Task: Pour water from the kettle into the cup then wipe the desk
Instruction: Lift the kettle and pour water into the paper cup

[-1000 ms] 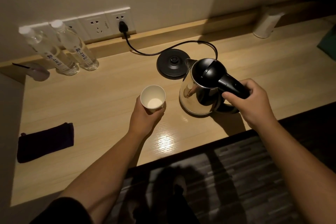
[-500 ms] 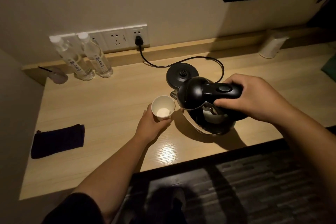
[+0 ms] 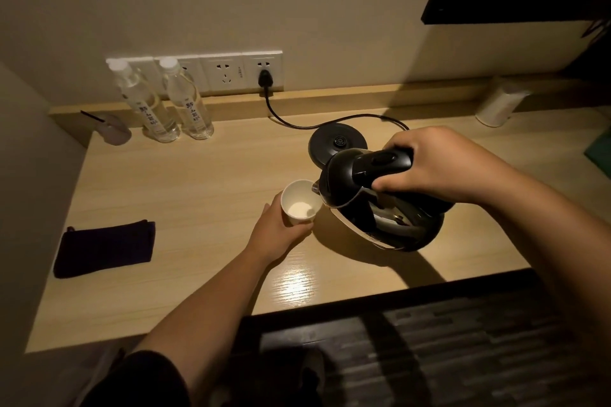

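Pouring, spout right at the rim

My right hand [image 3: 443, 165] grips the tipped kettle [image 3: 373, 201]; my left hand [image 3: 277, 231] wraps the cup [image 3: 299, 200] so it won't tip.

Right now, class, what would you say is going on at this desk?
A person is pouring from a kettle. The right hand grips the handle of the black and steel kettle, lifted off its base and tilted, its spout at the rim of a white paper cup. The left hand steadies the cup on the desk. A dark cloth lies untouched further left.
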Tool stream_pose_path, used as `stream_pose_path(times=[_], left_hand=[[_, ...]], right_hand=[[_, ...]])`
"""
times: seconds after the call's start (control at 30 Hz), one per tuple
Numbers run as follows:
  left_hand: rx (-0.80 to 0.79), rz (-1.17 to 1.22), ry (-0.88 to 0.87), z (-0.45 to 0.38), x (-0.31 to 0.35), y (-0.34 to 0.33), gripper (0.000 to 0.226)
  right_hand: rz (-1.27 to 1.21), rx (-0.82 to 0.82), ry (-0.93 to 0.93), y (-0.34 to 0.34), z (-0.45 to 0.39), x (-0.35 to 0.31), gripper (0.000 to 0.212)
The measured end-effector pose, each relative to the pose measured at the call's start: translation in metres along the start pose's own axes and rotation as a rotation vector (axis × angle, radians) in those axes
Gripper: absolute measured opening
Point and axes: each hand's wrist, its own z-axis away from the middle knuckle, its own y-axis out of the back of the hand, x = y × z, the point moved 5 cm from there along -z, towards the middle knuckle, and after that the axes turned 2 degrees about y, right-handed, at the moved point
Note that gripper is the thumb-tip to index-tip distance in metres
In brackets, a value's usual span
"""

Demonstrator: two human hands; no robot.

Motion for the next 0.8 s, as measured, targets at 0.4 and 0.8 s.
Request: stream_pose_path(times=[0.4, 0.8], left_hand=[[0.003, 0.034, -0.026, 0.002, 0.005, 0.001, 0.085], [0.013, 0.024, -0.023, 0.001, 0.0, -0.001, 0.083]], right_hand=[[0.115, -0.104, 0.007, 0.002, -0.012, -0.011, 0.046], [0.159, -0.129, 0.006, 0.0, -0.02, -0.021, 0.041]])
